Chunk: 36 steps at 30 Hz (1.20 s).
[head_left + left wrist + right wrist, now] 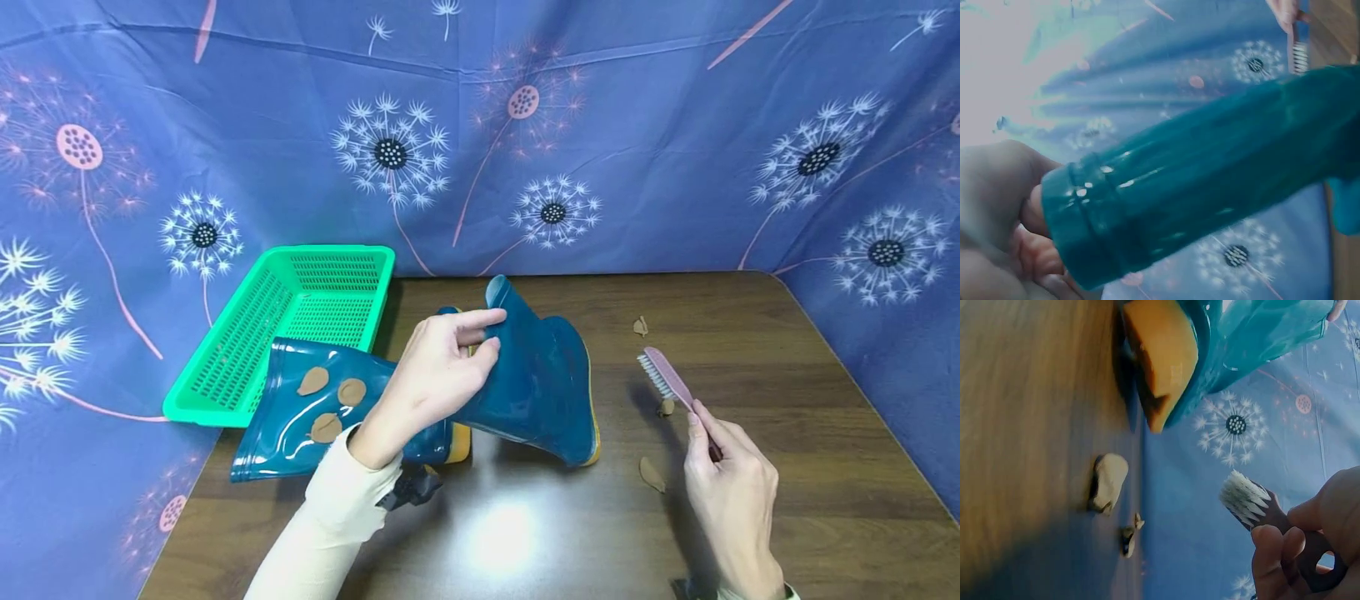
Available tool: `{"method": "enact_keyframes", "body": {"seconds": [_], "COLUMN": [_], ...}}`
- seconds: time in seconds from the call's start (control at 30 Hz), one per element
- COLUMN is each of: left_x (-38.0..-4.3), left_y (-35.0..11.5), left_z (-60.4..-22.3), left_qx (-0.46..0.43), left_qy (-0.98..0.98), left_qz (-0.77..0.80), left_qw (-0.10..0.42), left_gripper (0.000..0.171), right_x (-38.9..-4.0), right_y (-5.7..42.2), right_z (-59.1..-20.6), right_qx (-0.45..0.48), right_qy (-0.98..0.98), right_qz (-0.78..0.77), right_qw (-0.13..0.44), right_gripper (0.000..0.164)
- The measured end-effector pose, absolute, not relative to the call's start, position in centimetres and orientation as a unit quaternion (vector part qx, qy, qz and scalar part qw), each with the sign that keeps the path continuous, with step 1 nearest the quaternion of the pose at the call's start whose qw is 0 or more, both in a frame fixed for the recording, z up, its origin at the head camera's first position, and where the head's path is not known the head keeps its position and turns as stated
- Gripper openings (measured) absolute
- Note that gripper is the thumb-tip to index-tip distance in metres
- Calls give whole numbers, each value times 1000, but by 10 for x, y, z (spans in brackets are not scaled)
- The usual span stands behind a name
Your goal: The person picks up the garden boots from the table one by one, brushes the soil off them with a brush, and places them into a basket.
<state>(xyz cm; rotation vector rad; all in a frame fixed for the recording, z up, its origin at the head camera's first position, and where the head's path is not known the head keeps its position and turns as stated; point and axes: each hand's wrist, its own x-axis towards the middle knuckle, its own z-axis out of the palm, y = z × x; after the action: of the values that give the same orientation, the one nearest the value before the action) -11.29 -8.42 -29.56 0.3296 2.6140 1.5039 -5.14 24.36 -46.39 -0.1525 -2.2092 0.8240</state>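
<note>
My left hand [442, 362] grips a blue rubber boot [536, 383] by the top of its shaft. The boot tilts over the table, its yellow sole [1169, 356] facing right. In my right hand [731, 479] is a small scrubbing brush [669, 377], pinched by its mauve handle, white bristles pointing left and apart from the boot. A second blue rubber boot [288, 454] lies on its side beneath my left forearm, partly hidden by it. Three flat brown mud-like patches [326, 428] stick to its shaft.
Brown flakes [651, 473] lie on the wooden table [825, 467] between the held boot and the brush. At the back left stands a green plastic basket [202, 412], the lying boot's shaft overlapping its near edge. A blue dandelion-print cloth [645, 125] hangs behind.
</note>
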Motion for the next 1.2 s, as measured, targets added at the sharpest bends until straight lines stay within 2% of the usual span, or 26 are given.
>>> {"method": "enact_keyframes", "body": {"seconds": [0.2, 0.5, 0.7, 0.87, 0.93, 1.03, 1.2], "left_x": [-117, -133, -147, -148, -146, -142, -143], "left_y": [-67, -56, -65, -64, -61, -56, -49], "left_z": [-269, -251, -253, -257, -259, -263, -271], "left_qx": [131, 218, 312, 361, 373, 391, 439], "left_qy": [885, 887, 877, 884, 891, 900, 879], "left_qz": [439, 369, 324, 268, 240, 195, 120], "left_qw": [80, 174, 169, 128, 94, 18, -143], "left_gripper": [46, 53, 55, 57, 56, 48, 29], "right_x": [-49, -45, -44, -42, -41, -41, -40], "right_y": [255, 276, 285, 287, 287, 286, 287], "right_z": [-468, -472, -474, -476, -476, -476, -476], "right_qx": [-99, -151, -160, -170, -171, -170, -175], "right_qy": [-859, -852, -850, -847, -847, -847, -845], "right_qz": [326, 330, 329, 335, 336, 337, 340], "right_qw": [383, 377, 379, 375, 374, 375, 373], "right_gripper": [22, 23, 25, 26, 27, 27, 26]}}
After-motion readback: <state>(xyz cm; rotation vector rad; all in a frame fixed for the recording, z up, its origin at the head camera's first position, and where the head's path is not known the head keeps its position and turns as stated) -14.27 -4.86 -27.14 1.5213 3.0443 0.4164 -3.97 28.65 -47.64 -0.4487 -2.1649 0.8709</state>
